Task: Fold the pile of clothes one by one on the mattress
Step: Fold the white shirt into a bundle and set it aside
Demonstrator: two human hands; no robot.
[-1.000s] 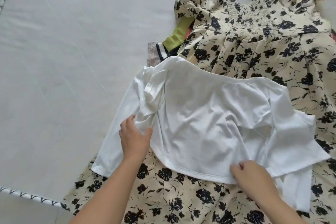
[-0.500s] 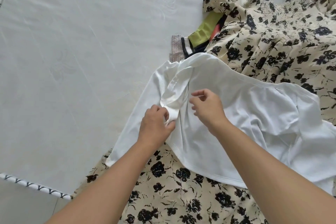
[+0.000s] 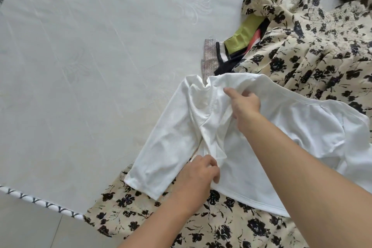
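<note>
Cream fabric printed with black flowers, one floral dress (image 3: pixel 314 52), is spread beneath both forearms and runs on beyond the hands to ruffled sleeves at the far right. One white long-sleeved top (image 3: pixel 251 147) is laid over it. The left hand (image 3: pixel 198 175), the nearer of the two, is closed in a pinch on the top's side seam just where the sleeve (image 3: pixel 163 147) branches off; that sleeve is seen stretched flat to the left of this hand, its cuff edge lying partly on the dress hem and partly on the mattress (image 3: pixel 90 66). The right hand (image 3: pixel 244 104), farther out and to the right, is curled on a gathered fold of the top near the shoulder, forefinger extended toward the neckline; the cloth between the two hands is bunched into a ridge. The ribbed neckline edge is noted just beyond the right hand. Beyond that, a small pile of clothes (image 3: pixel 227 54) is tucked under the dress; one green piece, one speckled grey piece and striped dark cloth are counted, with a coral strip partly hidden. Left of both hands a wide stretch of pale mattress lies open. The mattress's piped edge (image 3: pixel 40 201) passes near and left of the left wrist, with floor (image 3: pixel 30 227) below it.
</note>
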